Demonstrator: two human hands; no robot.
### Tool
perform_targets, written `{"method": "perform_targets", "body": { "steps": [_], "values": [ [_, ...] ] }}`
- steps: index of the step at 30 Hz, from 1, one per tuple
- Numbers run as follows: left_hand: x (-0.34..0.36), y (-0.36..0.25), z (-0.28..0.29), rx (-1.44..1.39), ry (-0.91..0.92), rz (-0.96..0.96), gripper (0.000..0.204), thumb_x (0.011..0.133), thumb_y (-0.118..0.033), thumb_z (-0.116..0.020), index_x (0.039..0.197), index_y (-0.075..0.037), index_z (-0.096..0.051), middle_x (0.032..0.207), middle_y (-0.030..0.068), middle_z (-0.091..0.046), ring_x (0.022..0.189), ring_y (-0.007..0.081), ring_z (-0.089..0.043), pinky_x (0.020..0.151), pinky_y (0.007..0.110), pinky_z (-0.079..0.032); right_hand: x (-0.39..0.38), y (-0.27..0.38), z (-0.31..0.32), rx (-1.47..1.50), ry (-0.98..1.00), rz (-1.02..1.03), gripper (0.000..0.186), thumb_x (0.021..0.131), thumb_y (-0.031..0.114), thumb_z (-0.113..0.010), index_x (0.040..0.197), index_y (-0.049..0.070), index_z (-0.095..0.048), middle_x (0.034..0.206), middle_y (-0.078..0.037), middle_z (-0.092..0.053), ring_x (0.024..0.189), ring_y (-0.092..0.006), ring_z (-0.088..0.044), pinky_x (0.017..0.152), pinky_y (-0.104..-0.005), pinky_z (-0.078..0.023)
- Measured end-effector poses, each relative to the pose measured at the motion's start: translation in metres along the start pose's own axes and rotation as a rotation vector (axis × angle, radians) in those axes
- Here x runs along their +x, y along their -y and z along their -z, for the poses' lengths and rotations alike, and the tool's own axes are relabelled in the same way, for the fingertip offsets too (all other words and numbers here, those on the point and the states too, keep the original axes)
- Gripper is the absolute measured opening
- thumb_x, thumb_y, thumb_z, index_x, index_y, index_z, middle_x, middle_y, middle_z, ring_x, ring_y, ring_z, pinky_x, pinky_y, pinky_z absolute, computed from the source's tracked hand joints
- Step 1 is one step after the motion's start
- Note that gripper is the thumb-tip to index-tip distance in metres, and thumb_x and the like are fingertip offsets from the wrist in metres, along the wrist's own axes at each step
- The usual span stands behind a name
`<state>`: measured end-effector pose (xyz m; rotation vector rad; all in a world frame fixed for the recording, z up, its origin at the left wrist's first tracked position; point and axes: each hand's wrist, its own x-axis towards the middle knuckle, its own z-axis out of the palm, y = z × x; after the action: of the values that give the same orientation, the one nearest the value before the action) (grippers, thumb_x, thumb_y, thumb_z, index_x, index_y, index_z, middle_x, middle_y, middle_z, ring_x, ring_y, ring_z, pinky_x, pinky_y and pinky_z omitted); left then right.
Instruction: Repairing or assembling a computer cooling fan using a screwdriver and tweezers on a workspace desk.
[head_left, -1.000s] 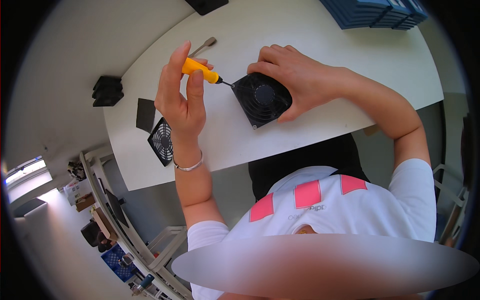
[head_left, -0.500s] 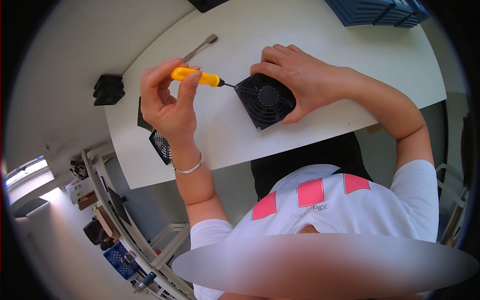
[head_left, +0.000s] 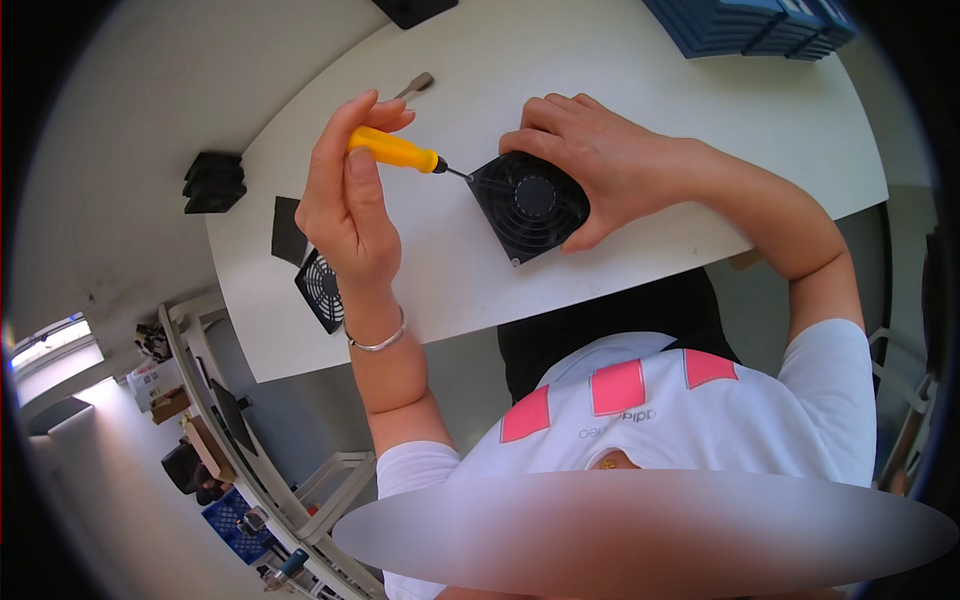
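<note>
My left hand [head_left: 350, 205] has its thumb and fingers closed about the yellow handle of a screwdriver [head_left: 398, 152]. The thin shaft points right, and its tip meets the upper left corner of a square black cooling fan [head_left: 532, 225] with a ringed guard on its face. From the right, my right hand [head_left: 605, 165] grips the fan by its edges, fingers over the far side and thumb at the near side. The fan rests on the white table [head_left: 450, 285]; its right corner is hidden by this hand.
By my left wrist lie a round-slotted black grille [head_left: 320, 290] and a dark flat square [head_left: 288, 230]. A grey flat-ended tool [head_left: 420, 83] lies behind my left hand. Blue stacked bins [head_left: 740, 30] stand at the far right. Black stacked pieces [head_left: 215, 182] sit by the left edge.
My left hand has shifted its hold on the screwdriver handle, with the fingers stretched further up. The tip stays at the fan's corner. My right hand keeps its grip.
</note>
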<state>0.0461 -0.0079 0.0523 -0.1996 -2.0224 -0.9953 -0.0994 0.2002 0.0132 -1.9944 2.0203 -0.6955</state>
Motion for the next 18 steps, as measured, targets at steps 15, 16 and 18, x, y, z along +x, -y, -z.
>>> {"method": "perform_targets", "body": {
  "steps": [15,16,18],
  "values": [
    [-0.011,0.008,0.000,0.138,-0.031,0.177,0.031,0.101,-0.017,-0.063,0.126,-0.001,-0.060,0.103,0.0107,-0.067,0.098,0.0172,-0.069,0.090,0.027,-0.054,0.002,0.001,0.002,0.004,0.007,-0.003,0.089,0.058,0.041,-0.087,0.130,0.003,-0.052,0.114,-0.013,-0.050,0.112,-0.0280,-0.050,0.095,-0.0404,-0.040],
    [-0.009,0.008,-0.001,0.137,-0.032,0.177,0.031,0.101,-0.017,-0.063,0.126,-0.001,-0.060,0.103,0.0107,-0.067,0.098,0.0172,-0.069,0.090,0.027,-0.054,0.001,0.001,0.002,0.002,0.006,-0.006,0.089,0.058,0.041,-0.087,0.130,0.003,-0.052,0.114,-0.013,-0.050,0.112,-0.0281,-0.050,0.096,-0.0404,-0.040],
    [-0.005,0.008,-0.003,0.025,0.039,0.006,0.030,0.101,-0.016,-0.061,0.126,0.000,-0.060,0.106,0.0140,-0.069,0.100,0.0226,-0.070,0.091,0.029,-0.055,0.001,0.001,0.002,0.003,0.005,-0.007,0.089,0.058,0.041,-0.087,0.130,0.004,-0.052,0.115,-0.013,-0.050,0.112,-0.0282,-0.050,0.096,-0.0404,-0.040]
  ]
}}
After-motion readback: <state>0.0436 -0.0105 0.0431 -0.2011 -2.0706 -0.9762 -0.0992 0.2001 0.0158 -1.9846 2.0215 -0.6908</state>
